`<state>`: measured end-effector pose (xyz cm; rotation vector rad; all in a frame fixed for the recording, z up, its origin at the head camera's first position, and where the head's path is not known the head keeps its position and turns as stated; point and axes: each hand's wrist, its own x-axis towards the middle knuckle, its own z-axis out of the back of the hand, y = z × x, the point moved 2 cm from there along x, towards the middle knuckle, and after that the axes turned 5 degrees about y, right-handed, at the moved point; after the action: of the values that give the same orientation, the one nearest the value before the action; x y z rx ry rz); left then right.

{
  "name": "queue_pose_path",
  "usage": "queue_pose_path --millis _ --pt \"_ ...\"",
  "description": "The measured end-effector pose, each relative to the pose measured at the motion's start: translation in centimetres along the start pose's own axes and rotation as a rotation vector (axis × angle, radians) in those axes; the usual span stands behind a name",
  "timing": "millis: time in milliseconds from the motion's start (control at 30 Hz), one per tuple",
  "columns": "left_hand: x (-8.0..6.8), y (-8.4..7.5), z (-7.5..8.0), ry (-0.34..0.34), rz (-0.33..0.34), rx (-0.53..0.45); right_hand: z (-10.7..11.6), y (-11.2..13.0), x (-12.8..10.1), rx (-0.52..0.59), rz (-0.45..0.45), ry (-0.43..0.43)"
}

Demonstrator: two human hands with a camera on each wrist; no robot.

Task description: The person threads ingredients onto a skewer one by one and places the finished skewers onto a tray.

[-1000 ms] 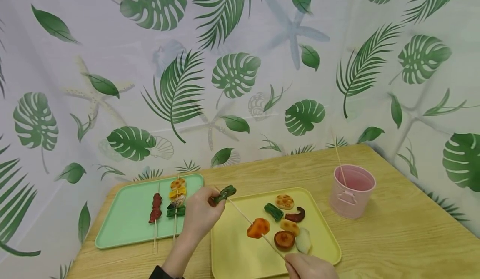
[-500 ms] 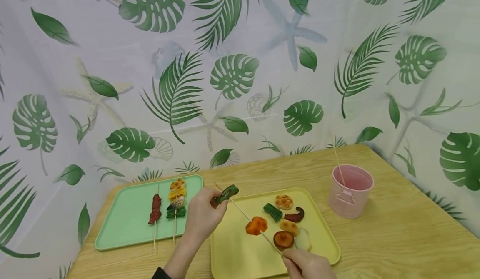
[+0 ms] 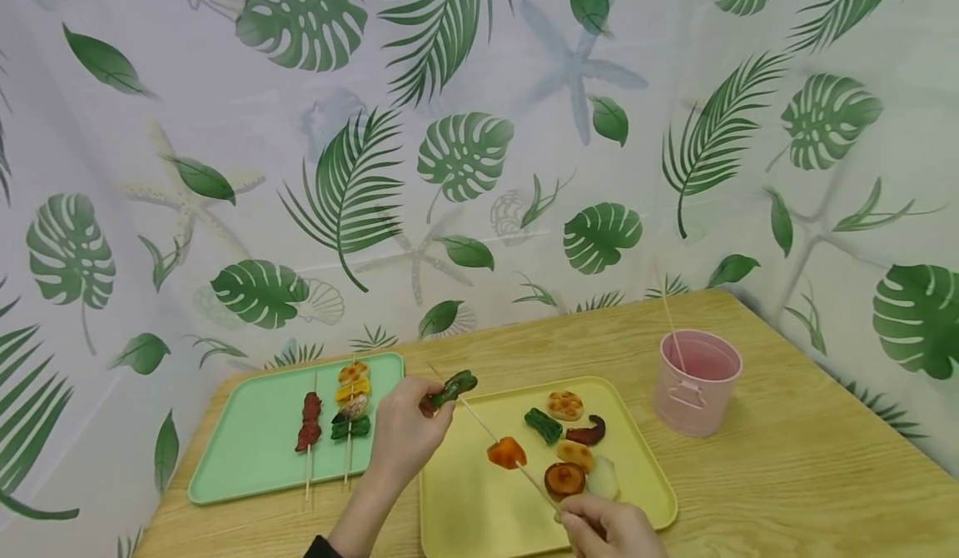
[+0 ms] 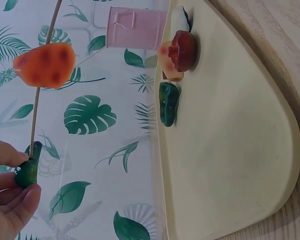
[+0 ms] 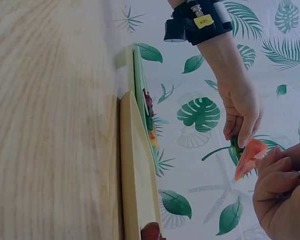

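We are holding a thin, pale wooden skewer (image 3: 494,440) slanted above the yellow plastic tray (image 3: 464,516), one hand at each end. Our left hand (image 3: 404,433) is pinching a small dark green toy vegetable piece (image 3: 449,388) between thumb and fingertips near the skewer's far tip, and our right hand (image 3: 610,529) is curling its fingers around the stick's near end at the tray's front edge. An orange, wedge-shaped toy food piece (image 3: 507,453) is sitting threaded on the stick between the two hands, clear of the tray.

We are judging the skewer to be light and stiff along its length but easy to snap or bow if we are pressing sideways, so gripping it close to the end, as the right hand is doing, looks sound. The green piece looks glossy and probably rubbery, so it may be slipping under a loose pinch; taking it by its sides, with the fingertips out of the tip's line, seems safest. The point looks sharp.

The remaining toy pieces are lying on the tray's far right part: a brown mushroom-like disc (image 3: 565,479), another green piece (image 3: 545,425) and a few tan ones. Two filled skewers are resting on the mint green tray (image 3: 247,450) to the left, and a pink metal bucket (image 3: 698,383) is standing on the wooden table (image 3: 787,475) to the right.
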<state>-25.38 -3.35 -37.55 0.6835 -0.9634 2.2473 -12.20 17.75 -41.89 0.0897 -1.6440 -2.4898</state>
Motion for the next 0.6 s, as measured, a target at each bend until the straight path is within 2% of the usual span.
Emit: queue_pose_path --millis 133,200,267,433,600 --pt "0.0 0.0 -0.1 -0.003 0.002 0.0 -0.2 -0.4 0.2 0.022 0.007 0.009" --pt "-0.1 0.0 -0.3 -0.008 0.003 -0.001 -0.4 -0.4 0.2 -0.002 0.015 -0.014" --pt "-0.2 -0.3 -0.5 0.009 -0.016 -0.003 -0.6 0.0 0.2 -0.114 0.075 -0.079" --pt "-0.5 -0.9 -1.4 0.06 -0.033 -0.003 -0.9 0.8 0.4 -0.463 0.233 -0.306" --pt "-0.6 -1.1 -1.4 0.051 -0.012 0.001 -0.8 0.9 0.6 -0.587 0.352 -0.403"
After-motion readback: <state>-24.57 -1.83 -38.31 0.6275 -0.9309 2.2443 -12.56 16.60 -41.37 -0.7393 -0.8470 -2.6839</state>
